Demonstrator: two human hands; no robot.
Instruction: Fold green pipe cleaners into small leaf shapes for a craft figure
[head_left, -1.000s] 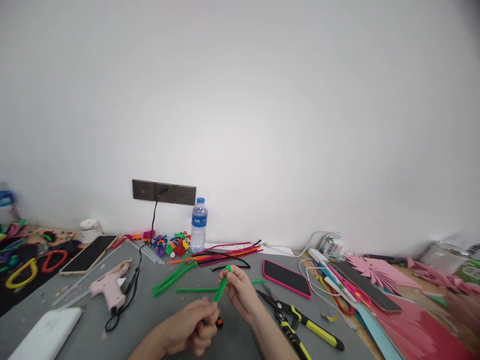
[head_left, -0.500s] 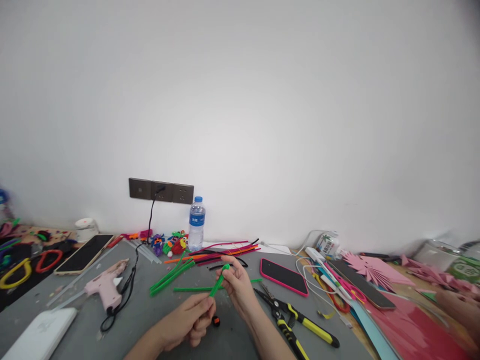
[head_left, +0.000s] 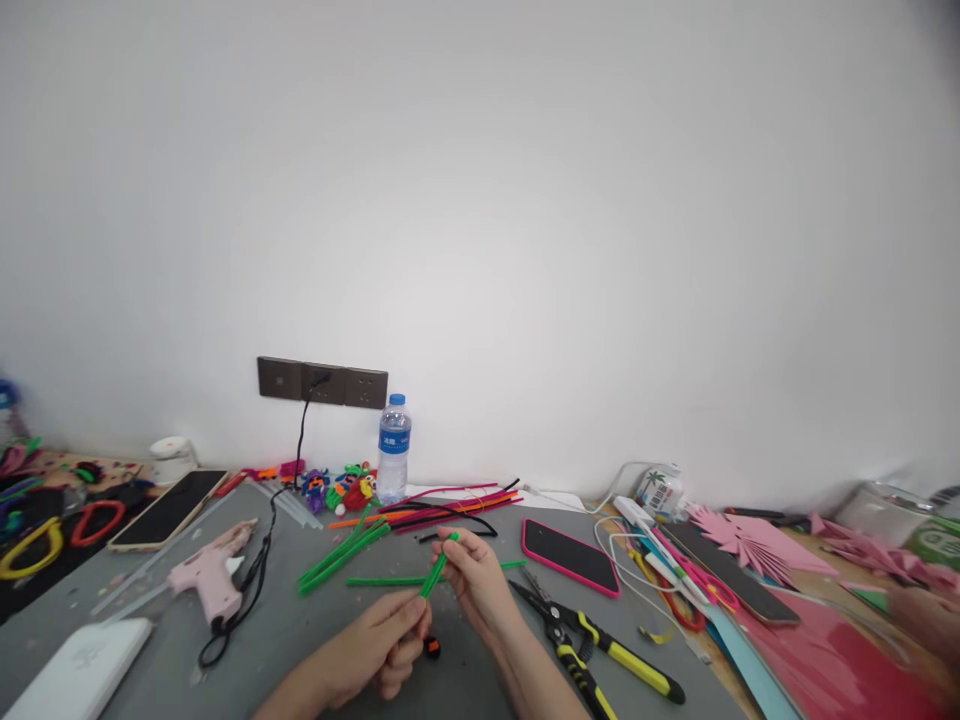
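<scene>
A green pipe cleaner (head_left: 435,572) is held between both hands above the grey table (head_left: 300,620). My left hand (head_left: 382,648) pinches its lower end, fingers closed. My right hand (head_left: 472,575) grips its upper end, where the stem is bent into a small loop. A small black and orange thing (head_left: 432,648) lies on the table just under my left hand. More green pipe cleaners (head_left: 341,553) lie to the left.
Pliers with yellow and black handles (head_left: 600,655) lie right of my right arm, a pink-cased phone (head_left: 571,555) beyond them. A pink glue gun (head_left: 211,576), a water bottle (head_left: 393,450), coloured stems (head_left: 450,505), a white box (head_left: 79,668) and pink paper (head_left: 750,545) surround the area.
The hands and the green pipe cleaner have barely shifted; the view moved slightly. The right hand keeps working the looped top end.
</scene>
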